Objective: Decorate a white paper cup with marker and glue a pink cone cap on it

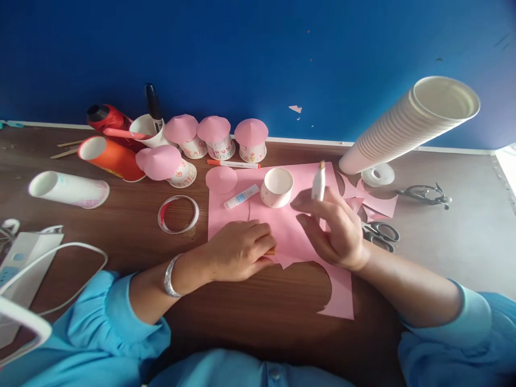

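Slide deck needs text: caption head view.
Right hand holds slim white marker over pink paper sheet, near white paper cup.

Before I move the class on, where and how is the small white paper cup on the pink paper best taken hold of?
Pinch the small white paper cup by its outer wall, probably from the near side, fingers left and right: it stands open end up, and the white-and-blue glue stick lies close on its left.
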Demonstrator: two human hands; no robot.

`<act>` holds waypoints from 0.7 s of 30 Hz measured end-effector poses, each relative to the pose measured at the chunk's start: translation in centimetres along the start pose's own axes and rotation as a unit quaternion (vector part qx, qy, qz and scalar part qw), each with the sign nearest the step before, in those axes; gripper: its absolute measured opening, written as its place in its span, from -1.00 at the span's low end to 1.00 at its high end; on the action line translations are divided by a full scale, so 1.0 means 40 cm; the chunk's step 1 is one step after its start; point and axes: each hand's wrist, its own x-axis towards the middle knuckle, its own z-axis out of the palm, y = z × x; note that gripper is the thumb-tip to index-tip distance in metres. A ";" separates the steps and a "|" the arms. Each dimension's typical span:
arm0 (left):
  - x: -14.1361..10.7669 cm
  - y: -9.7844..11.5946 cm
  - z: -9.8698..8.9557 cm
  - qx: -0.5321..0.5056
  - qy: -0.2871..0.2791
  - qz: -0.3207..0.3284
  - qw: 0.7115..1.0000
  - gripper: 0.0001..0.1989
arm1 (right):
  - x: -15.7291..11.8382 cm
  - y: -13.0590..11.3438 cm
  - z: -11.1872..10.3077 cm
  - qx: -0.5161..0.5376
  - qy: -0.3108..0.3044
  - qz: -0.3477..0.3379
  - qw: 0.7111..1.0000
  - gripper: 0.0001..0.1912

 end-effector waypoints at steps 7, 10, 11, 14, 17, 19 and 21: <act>0.000 -0.021 -0.007 -0.163 -0.010 -0.064 0.985 -0.86 | -0.008 -0.091 -0.041 0.189 -0.070 0.167 0.965 -0.58; 0.006 -0.025 -0.006 -0.297 0.087 -0.136 0.941 -0.88 | -0.035 -0.096 -0.050 0.172 -0.056 0.229 0.957 -0.63; 0.008 -0.029 -0.004 -0.332 0.120 -0.150 0.924 -0.88 | -0.044 -0.091 -0.050 0.147 -0.045 0.225 0.962 -0.73; 0.013 -0.043 0.002 -0.396 0.175 -0.166 0.886 -0.86 | -0.064 -0.062 -0.044 0.085 -0.016 0.169 0.982 -0.87; 0.017 -0.055 0.007 -0.400 0.192 -0.159 0.882 -0.88 | -0.078 -0.036 -0.035 0.019 -0.040 0.124 0.991 -0.77; 0.017 -0.058 0.009 -0.391 0.203 -0.147 0.886 -0.90 | -0.086 -0.026 -0.033 -0.032 -0.060 0.099 0.993 -0.72; 0.017 -0.059 0.011 -0.388 0.211 -0.141 0.886 -0.89 | -0.092 -0.021 -0.034 -0.075 -0.068 0.071 0.992 -0.70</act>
